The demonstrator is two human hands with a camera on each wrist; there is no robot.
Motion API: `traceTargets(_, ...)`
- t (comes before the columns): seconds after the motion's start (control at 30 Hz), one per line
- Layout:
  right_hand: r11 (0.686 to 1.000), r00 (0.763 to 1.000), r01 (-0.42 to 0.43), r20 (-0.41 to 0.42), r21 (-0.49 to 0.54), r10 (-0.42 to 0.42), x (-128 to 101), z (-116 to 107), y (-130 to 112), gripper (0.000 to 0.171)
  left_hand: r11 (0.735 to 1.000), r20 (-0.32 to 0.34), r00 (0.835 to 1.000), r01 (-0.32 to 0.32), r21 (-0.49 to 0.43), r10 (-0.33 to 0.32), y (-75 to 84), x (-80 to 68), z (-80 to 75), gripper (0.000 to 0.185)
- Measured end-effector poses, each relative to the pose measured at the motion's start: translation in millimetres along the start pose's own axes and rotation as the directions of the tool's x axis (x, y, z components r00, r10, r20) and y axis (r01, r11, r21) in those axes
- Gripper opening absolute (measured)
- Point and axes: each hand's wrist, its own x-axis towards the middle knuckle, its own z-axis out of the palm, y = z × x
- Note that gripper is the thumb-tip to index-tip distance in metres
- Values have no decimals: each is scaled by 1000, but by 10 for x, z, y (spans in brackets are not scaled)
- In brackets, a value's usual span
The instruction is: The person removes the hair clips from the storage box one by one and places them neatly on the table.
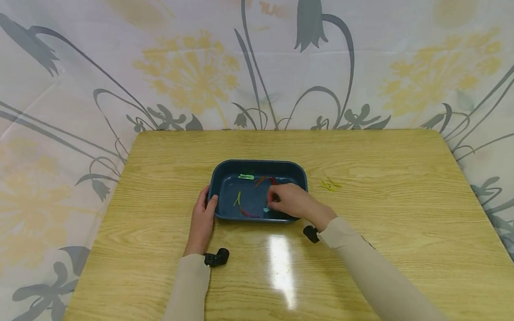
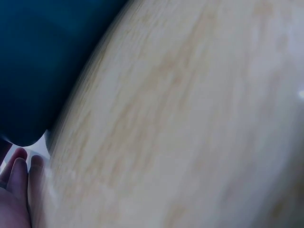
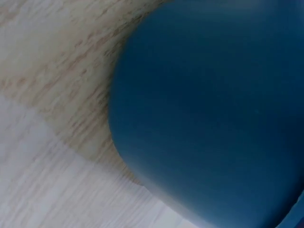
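A dark blue tray point(image 1: 300, 169) sits mid-table and holds several thin coloured pieces: a green one point(image 1: 245, 177), red and orange ones point(image 1: 264, 180), a yellow-green one point(image 1: 237, 198). My left hand point(image 1: 204, 217) grips the tray's left edge, thumb over the rim and fingers point(image 2: 19, 175) along the outer wall point(image 2: 38, 61). Inside the tray, at its near right, my right hand point(image 1: 288, 201) has its fingertips bunched on the floor, pinching a small teal piece point(image 1: 266, 209). The right wrist view shows only the tray's rounded corner point(image 3: 213, 118) up close.
A small yellow piece point(image 1: 330, 184) lies on the wooden table point(image 1: 377, 251) just right of the tray. A flowered cloth point(image 1: 58, 94) hangs behind and around the table. Glare marks the wood near the front edge.
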Motion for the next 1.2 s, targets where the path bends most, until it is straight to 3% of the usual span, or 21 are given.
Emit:
traceTargets(0.3,989,984,-24,-169,149,49,-81,24,37,12,1000,0,1000,2,-15,-2,-7,2,1,47)
traceTargets(0.5,961,944,-27,-308,274,115,-154,50,83,17,1000,2,1000,5,-19,-5,-12,17,10,46)
traceTargets(0.7,907,906,-39,-367,418,209,-178,127,118,25,1000,-11,1000,10,-22,-10,-5,11,6,45)
traceTargets(0.83,827,877,-38,-378,561,297,-186,129,133,31,1000,-8,1000,4,-21,-4,-10,13,9,45)
traceTargets(0.97,699,829,16,-400,715,391,-236,93,136,32,1000,-8,1000,-3,-17,3,-9,17,18,45)
traceTargets(1.1,576,763,105,-438,810,476,-321,9,99,27,1000,-15,1000,-5,-16,4,-189,111,34,45)
traceTargets(1.2,515,718,137,-443,846,537,-343,22,170,27,1000,-24,1000,-10,-15,10,-328,170,38,46)
